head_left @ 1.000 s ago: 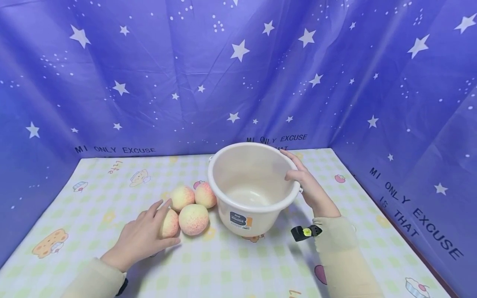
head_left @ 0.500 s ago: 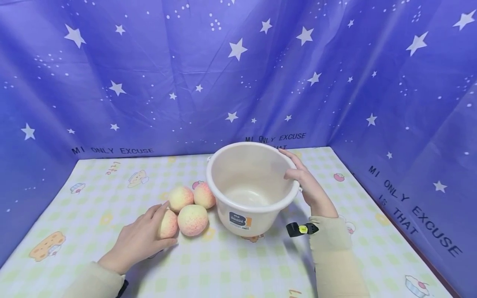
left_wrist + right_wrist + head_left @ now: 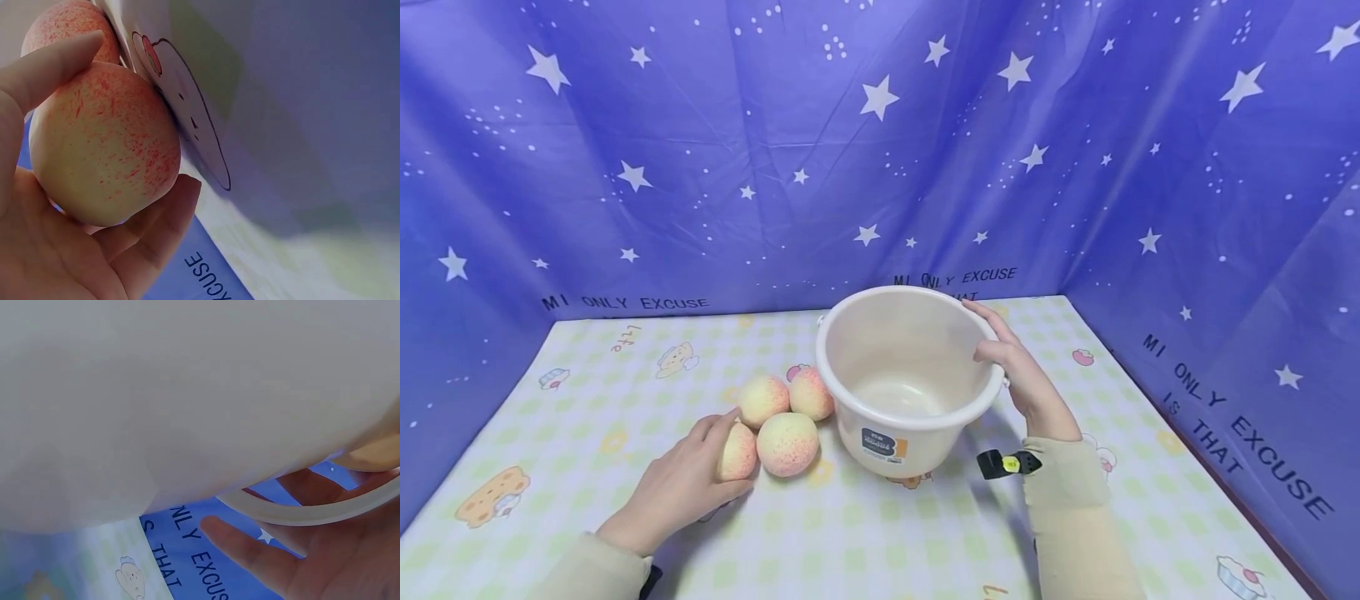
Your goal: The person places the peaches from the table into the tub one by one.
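My left hand (image 3: 673, 479) curls round the nearest-left peach (image 3: 739, 452), which sits on the table. The left wrist view shows the thumb along one side of this yellow, red-speckled peach (image 3: 103, 144) and fingers beneath it. Close by lie a front peach (image 3: 787, 444), a back peach (image 3: 764, 400) and a redder peach (image 3: 811, 393), the last beside the bucket. The off-white plastic bucket (image 3: 917, 442) stands with its mouth up. My right hand (image 3: 1026, 379) grips its right rim, thumb inside. A white handle (image 3: 300, 515) passes across that hand in the right wrist view.
A checked tablecloth (image 3: 775, 542) with printed cartoons covers the table. Blue star-patterned curtains (image 3: 760, 208) rise along the back and both sides. A black device (image 3: 1009, 463) is fixed at my right wrist.
My left hand's fingers have drawn slightly closer together round the nearest-left peach. The head view has shifted a little. Bucket, right hand and the other peaches look unmoved.
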The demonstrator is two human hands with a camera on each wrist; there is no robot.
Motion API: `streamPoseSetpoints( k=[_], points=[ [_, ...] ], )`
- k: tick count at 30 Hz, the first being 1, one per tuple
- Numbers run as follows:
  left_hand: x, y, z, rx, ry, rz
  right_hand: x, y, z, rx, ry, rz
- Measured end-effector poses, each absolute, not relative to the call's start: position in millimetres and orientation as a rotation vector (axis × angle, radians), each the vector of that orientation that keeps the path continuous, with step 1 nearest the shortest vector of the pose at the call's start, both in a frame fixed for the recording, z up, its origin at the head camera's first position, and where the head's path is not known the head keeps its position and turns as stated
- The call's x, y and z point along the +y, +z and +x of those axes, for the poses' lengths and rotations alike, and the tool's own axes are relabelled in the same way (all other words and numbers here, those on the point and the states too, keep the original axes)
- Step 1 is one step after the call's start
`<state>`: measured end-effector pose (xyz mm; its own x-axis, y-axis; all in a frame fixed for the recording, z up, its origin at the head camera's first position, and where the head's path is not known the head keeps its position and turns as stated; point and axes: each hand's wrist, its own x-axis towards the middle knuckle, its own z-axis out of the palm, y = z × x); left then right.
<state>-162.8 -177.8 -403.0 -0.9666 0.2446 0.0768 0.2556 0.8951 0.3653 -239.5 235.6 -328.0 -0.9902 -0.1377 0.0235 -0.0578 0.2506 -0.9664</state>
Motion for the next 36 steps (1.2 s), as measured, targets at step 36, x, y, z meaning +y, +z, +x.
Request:
streamPoseSetpoints(
  k=[36],
  points=[
    [-177, -382, -156, -2.961, -0.502, -0.322, 240, -325, -240, 2.513, -1.704, -0.219]
  ],
)
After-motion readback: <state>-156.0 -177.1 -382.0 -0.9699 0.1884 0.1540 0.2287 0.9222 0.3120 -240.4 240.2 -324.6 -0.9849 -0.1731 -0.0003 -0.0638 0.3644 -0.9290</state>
